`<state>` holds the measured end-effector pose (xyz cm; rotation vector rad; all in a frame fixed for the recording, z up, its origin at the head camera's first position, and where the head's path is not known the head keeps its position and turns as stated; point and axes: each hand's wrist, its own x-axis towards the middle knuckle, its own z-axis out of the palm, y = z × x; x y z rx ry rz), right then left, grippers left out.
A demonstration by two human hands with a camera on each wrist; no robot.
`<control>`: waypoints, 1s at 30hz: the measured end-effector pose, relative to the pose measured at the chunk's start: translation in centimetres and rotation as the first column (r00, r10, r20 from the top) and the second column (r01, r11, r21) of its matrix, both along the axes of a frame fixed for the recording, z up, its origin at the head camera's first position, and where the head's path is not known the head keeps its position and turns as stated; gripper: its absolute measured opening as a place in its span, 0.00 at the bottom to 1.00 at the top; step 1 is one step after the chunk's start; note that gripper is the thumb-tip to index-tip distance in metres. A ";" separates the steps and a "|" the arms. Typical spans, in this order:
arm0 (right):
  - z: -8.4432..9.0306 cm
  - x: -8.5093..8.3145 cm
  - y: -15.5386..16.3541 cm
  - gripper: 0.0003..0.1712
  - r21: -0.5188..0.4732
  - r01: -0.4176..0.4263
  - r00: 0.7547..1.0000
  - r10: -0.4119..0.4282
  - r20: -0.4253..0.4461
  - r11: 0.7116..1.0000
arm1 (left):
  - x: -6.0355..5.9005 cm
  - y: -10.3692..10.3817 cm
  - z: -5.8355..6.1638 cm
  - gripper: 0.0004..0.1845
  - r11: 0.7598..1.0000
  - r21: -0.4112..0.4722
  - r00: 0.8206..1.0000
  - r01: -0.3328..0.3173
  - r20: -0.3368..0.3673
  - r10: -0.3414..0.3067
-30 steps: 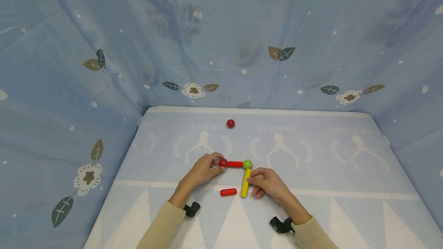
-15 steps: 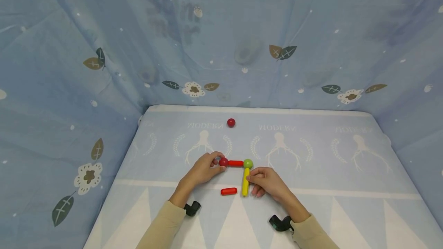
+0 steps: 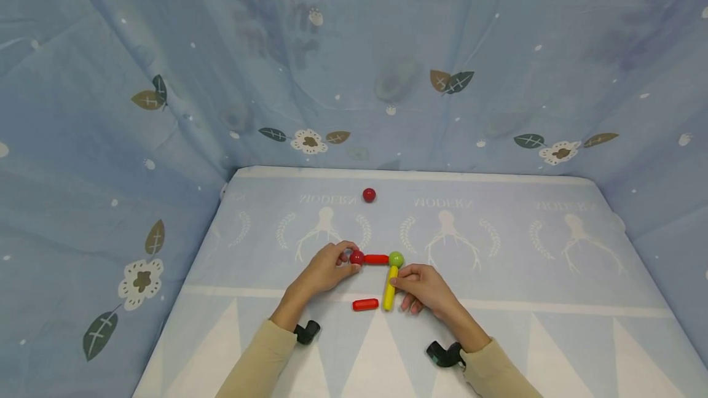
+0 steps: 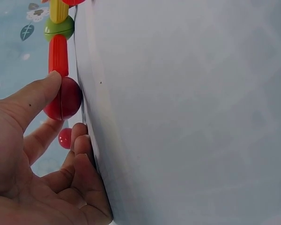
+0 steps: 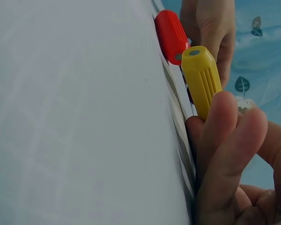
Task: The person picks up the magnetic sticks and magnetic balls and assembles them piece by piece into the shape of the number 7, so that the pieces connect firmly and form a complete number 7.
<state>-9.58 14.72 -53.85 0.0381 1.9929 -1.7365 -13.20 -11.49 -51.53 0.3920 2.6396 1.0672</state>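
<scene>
While my left hand [image 3: 326,270] pinches the red ball [image 3: 356,257] between thumb and fingers to steady that end, the short red stick [image 3: 377,258] runs from it to the green ball [image 3: 396,258], so the row stays flat on the surface [image 3: 553,330]. My right hand [image 3: 426,290] curls round the yellow stick [image 3: 390,288] touching the green ball, forming a corner. A loose red stick [image 3: 365,304] lies just beside it; another red ball [image 3: 369,195] sits well apart.

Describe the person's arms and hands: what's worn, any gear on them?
Both arms wear beige long sleeves, the left sleeve and the right sleeve. The left hand and right hand are bare, no gloves. A small black camera unit sits at each wrist.
</scene>
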 end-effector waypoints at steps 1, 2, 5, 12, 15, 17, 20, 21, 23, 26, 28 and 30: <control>0.0 0.0 0.0 0.22 0.003 -0.001 1.000 0.001 0.000 1.000 | 0.0 0.0 0.0 0.19 1.000 0.002 1.000 -0.001 0.000 0.001; 0.0 -0.1 0.0 0.22 0.005 -0.002 1.000 0.002 -0.001 1.000 | 0.0 0.0 0.0 0.19 1.000 0.005 1.000 -0.002 -0.001 0.002; -0.1 -0.1 0.0 0.22 0.008 -0.003 1.000 0.003 -0.004 1.000 | 0.0 0.1 0.0 0.22 1.000 0.009 1.000 0.001 -0.007 -0.001; -0.2 -0.1 0.0 0.23 0.016 0.001 1.000 -0.001 0.005 1.000 | 0.7 0.2 0.4 0.40 0.999 -0.002 0.998 -0.050 0.024 0.050; -0.1 0.0 0.0 0.22 0.019 0.001 1.000 -0.001 0.006 1.000 | 1.8 0.3 0.6 0.43 0.996 0.003 0.996 -0.084 0.026 0.084; -0.1 0.1 -0.1 0.22 0.017 0.001 1.000 -0.001 0.004 1.000 | 2.7 0.3 0.7 0.43 0.995 0.011 0.995 -0.101 0.027 0.101; 0.1 0.1 -0.2 0.22 0.014 0.000 1.000 0.000 -0.002 1.000 | 4.2 0.4 0.9 0.40 0.993 0.046 0.994 -0.108 0.032 0.106; 0.1 0.2 -0.2 0.22 0.014 0.000 1.000 0.000 -0.004 1.000 | 4.7 0.5 1.0 0.38 0.993 0.057 0.994 -0.102 0.033 0.100; 0.1 0.2 -0.2 0.22 0.014 0.001 1.000 -0.001 -0.004 1.000 | 5.5 0.6 0.9 0.35 0.994 0.073 0.996 -0.084 0.034 0.081; 0.2 0.2 -0.2 0.22 0.012 0.004 1.000 -0.004 -0.003 1.000 | 6.4 0.8 0.7 0.30 0.995 0.092 0.999 -0.048 0.025 0.046; 0.2 0.2 -0.1 0.22 0.012 0.004 1.000 -0.004 -0.005 1.000 | 6.8 0.9 0.5 0.28 0.994 0.106 0.999 -0.028 0.022 0.026; 0.1 0.2 -0.1 0.22 0.012 0.003 1.000 -0.003 -0.007 1.000 | 7.1 1.0 0.3 0.27 0.992 0.125 1.000 -0.012 0.021 0.009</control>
